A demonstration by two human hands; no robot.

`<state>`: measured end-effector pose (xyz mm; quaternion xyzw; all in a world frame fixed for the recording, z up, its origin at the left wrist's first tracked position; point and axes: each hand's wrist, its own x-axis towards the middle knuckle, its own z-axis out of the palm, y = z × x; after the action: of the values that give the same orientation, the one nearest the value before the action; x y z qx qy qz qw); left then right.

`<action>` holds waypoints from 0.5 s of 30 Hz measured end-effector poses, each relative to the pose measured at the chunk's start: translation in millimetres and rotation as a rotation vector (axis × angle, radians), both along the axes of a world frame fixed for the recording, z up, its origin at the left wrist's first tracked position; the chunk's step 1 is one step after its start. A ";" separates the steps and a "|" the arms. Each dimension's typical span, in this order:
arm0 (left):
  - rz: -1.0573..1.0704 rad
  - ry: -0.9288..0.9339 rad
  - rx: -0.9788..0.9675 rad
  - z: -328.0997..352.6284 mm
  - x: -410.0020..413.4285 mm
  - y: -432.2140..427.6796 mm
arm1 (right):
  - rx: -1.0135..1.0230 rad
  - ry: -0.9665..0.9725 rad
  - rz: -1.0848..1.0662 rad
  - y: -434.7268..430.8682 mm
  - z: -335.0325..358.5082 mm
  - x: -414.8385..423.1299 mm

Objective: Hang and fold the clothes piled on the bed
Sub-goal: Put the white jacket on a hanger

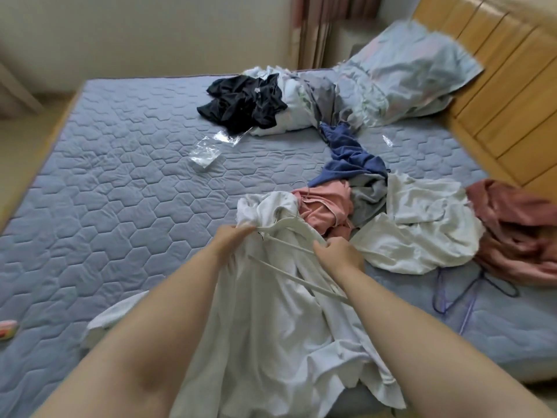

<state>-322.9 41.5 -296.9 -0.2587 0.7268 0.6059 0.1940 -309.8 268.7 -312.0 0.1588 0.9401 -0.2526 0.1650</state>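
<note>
Gripping a white hanger [289,251] and white garment [271,327], both hands [238,236] [337,251] curl closed.

This was a bedroom in a home. A wide bed [120,164] with a blue-grey quilted cover filled most of the view, backed by a pale wooden headboard [497,95] with a pillow [416,73] lying against it. Curtains [328,28] hung in the far corner against plain cream walls [150,34]. Loose clothes [346,188] lay heaped across the cover, with wire hangers [470,288] beside them.
</note>
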 end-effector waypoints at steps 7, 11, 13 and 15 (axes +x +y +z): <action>-0.054 0.189 -0.047 108.9 -1.8 50.2 | 0.047 0.165 0.016 46.6 96.9 9.1; -0.069 0.274 -0.067 161.5 -15.5 75.1 | 0.067 0.238 -0.053 68.5 149.2 12.6; -0.088 0.328 -0.057 186.4 -21.5 84.1 | 0.053 0.287 -0.094 78.3 174.8 14.3; -0.103 0.382 -0.057 210.5 -24.8 92.2 | 0.069 0.317 -0.114 89.0 199.2 15.7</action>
<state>-347.7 133.7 -86.3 -0.1069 0.7795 0.6126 0.0757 -294.1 357.7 -112.8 0.1757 0.9519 -0.2509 -0.0057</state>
